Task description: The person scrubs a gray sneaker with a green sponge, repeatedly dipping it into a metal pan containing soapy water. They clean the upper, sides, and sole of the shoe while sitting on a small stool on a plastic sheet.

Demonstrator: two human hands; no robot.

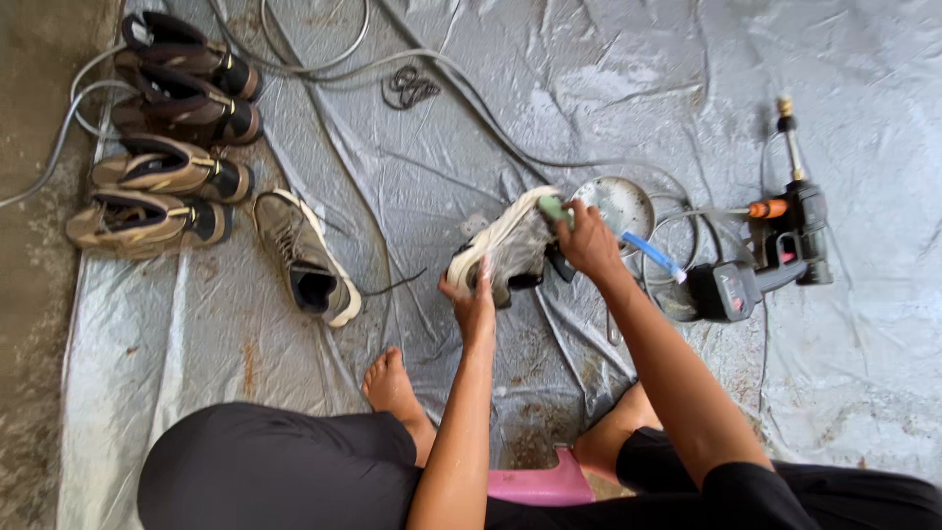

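1. Right hand [589, 240]: closed tight around a green brush [552, 208], pressed on the toe end of the shoe [510, 250].
2. Left hand [476, 299]: curled under the heel end of the same shoe, gripping it from below and tipping the pale sole up.
3. Shoe: up in the air between both hands, over the middle of the tarp [589, 79], not resting on it. Looks grey and wet; hard to tell how much dirt is left.
4. Step in hand, by the look of it: scrubbing this one shoe, brush on the toe end.
5. Next move calls for: a firm hold from the left hand so the shoe does not twist, short strokes along the sole edge, then a turn of the shoe to bring up another side.
6. Just past the right hand: a round metal bowl [618, 201] and a thin blue stick [653, 257], both lying on the tarp.
7. Further toward the right edge: a dark sprayer [775, 255] with a hose [442, 74] looping off to the top edge.
8. Toward the left: one grey shoe alone [304, 257], then a row of four brown shoes [167, 132] along the left edge.
9. Near the bottom edge: a bare foot [391, 383] on the tarp and a pink stool [545, 483].
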